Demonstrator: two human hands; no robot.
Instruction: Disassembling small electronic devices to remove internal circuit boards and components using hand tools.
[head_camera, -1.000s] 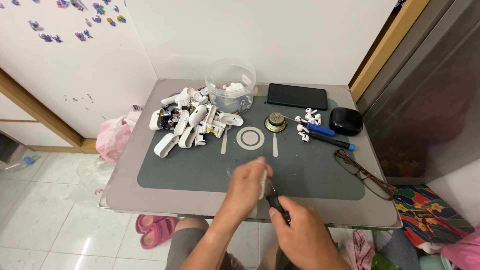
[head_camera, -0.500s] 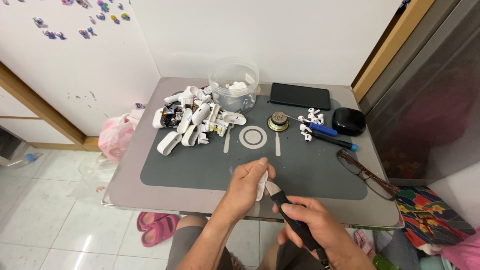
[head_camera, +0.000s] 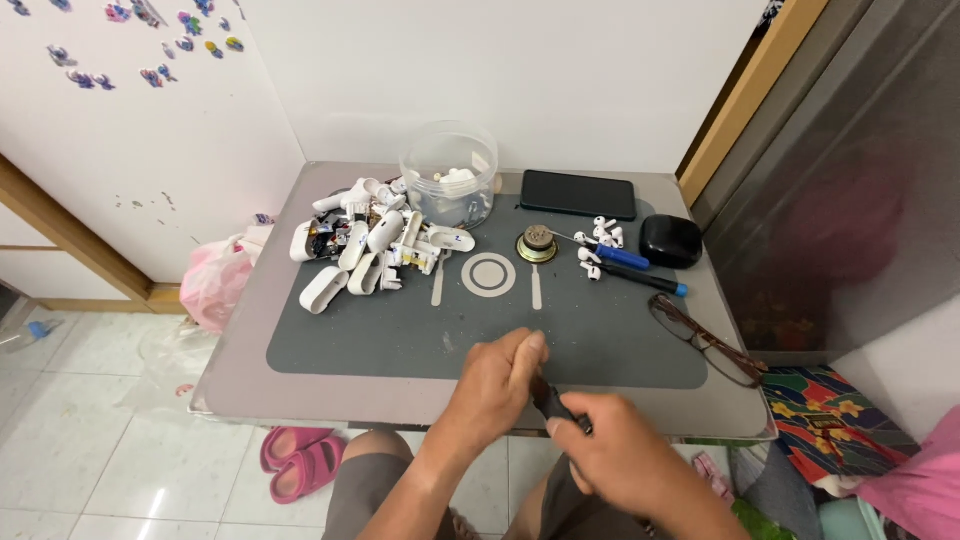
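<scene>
My left hand (head_camera: 497, 385) is closed in a fist over the near edge of the grey work mat (head_camera: 400, 330). Whatever it grips is hidden inside the fingers. My right hand (head_camera: 612, 458) is just below and right of it, off the table's front edge, shut on a dark-handled tool (head_camera: 549, 399). The tool's tip points up-left into my left fist. The two hands are nearly touching.
On the mat's far side lie a pile of white earbud case shells (head_camera: 365, 245), a clear plastic tub (head_camera: 448, 185), a round speaker (head_camera: 536, 245), two blue-tipped screwdrivers (head_camera: 628, 260), a black phone (head_camera: 578, 193) and a black case (head_camera: 670, 240). Glasses (head_camera: 705, 340) lie at right. Pink sandals (head_camera: 300, 460) are on the floor.
A small white part that showed in my left hand earlier is now covered by the fist. Both hands have stayed at the table's front edge, with the tool still pressed toward the left hand.
</scene>
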